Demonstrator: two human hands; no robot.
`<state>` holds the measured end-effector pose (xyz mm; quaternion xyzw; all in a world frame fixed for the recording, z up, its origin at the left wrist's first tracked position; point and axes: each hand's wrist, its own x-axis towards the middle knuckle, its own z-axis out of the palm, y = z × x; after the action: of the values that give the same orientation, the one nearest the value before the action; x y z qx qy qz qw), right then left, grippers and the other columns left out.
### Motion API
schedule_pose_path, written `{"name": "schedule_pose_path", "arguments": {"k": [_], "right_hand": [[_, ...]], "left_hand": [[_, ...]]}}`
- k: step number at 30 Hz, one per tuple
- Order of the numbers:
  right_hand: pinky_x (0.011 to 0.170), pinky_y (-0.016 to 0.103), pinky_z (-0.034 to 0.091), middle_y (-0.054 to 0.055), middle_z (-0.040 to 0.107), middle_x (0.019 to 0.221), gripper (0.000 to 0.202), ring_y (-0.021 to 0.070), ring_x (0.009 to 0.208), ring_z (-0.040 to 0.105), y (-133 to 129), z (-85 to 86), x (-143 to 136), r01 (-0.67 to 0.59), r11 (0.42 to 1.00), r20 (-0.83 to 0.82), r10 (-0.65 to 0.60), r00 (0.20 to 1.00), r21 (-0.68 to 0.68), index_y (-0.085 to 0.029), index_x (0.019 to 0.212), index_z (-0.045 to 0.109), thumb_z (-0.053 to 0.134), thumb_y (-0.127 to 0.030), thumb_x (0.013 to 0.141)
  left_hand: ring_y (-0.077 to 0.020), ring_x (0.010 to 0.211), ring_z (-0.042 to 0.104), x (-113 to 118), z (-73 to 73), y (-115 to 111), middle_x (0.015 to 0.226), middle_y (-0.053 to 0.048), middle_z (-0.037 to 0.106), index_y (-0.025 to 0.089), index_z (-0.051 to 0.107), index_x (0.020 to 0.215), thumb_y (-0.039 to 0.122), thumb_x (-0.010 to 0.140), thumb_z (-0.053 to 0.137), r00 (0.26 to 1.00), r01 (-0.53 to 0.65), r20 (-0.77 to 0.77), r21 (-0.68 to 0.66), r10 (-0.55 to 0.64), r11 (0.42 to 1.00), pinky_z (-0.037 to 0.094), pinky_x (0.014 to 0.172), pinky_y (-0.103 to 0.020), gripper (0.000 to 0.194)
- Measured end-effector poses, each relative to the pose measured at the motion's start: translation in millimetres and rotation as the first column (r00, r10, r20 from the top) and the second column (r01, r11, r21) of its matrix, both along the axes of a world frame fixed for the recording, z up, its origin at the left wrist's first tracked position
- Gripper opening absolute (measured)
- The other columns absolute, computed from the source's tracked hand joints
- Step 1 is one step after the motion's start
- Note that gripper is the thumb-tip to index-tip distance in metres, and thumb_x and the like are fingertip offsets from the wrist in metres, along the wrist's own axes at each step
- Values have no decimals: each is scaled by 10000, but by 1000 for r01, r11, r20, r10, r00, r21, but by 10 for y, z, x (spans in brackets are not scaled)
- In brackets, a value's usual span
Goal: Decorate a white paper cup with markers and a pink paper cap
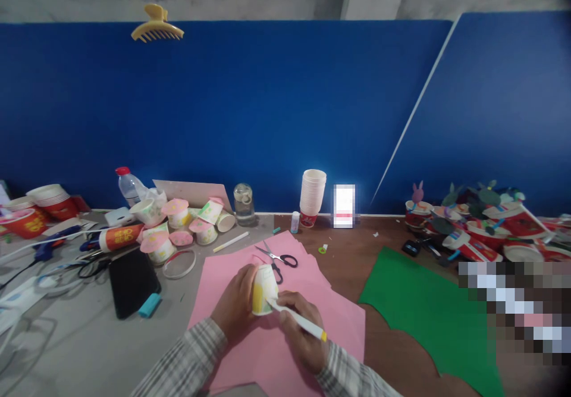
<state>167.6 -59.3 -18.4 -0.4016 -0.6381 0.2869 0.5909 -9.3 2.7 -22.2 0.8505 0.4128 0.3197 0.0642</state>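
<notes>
1. Down near the front of the worktop [89, 337], over the pink paper [285, 337]: a small paper cup [264, 290], tipped on its side and lifted a little off the sheet.
2. Left hand [236, 308] wrapped round the cup, grip closed on it from the left. Likely held that way to keep it from rolling and to turn its side up.
3. Right hand [301, 325] closed on a white marker [297, 318] with a yellow end, tip touching the cup's yellow patch. Held like a pencil, good for careful strokes.
4. Pink paper spread under both hands, maybe to catch stray marks.
5. Scissors [279, 260] lying just behind the cup, easy to reach.
6. Done cups with pink tops [178, 230] bunched at the back left, out of the way. Stack of plain cups [312, 197] by the blue wall [267, 105].
7. Hard to see: the cup's far side and mouth, hidden by fingers. Marker tip partly covered.
8. Green sheet [428, 319] cut off at the bottom edge. Blurred blocks at right hide what sits there.
</notes>
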Motion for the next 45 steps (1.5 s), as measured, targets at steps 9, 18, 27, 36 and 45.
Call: {"name": "schedule_pose_path", "arguments": {"k": [9,18,27,36,45], "right_hand": [[501,210,505,2,674,691,129,171,531,621,-2,10,-5,-11,999,6,11,1000,-46,-213,846,644,550,-198,759],[617,257,541,33,698,785,139,236,754,665,0,-47,4,30,999,51,-31,998,37,-227,809,667,542,-208,752],[391,217,448,-20,629,537,137,154,402,554,-5,-31,-4,117,984,-48,-125,991,-134,-200,774,652,532,-265,757],[345,199,415,-25,623,522,143,141,364,528,-13,-60,-12,107,985,-34,-112,993,-135,-198,784,653,536,-275,754],[501,221,506,1,682,673,131,179,531,632,-25,-32,-14,79,996,22,-78,997,-31,-212,811,652,531,-234,766]], "left_hand": [[-299,1029,500,5,11,-2,1117,-140,504,167,258,1252,443,623,694,1000,5,-8,33,-4,999,499,868,-451,814],[-318,1048,491,4,11,-2,1137,-141,492,203,245,1261,434,623,694,1000,-4,18,-13,4,1000,482,872,-487,813],[-301,1058,485,8,20,-4,1141,-125,483,208,228,1261,421,659,666,1000,1,15,-10,-1,1000,484,881,-475,775],[-305,1062,481,-5,-1,3,1143,-136,476,194,226,1263,453,667,662,1000,9,17,-10,-9,1000,477,888,-484,783],[-294,1030,499,8,16,-2,1114,-125,502,183,262,1250,410,638,687,999,-5,33,8,4,1000,486,872,-465,780]]}}
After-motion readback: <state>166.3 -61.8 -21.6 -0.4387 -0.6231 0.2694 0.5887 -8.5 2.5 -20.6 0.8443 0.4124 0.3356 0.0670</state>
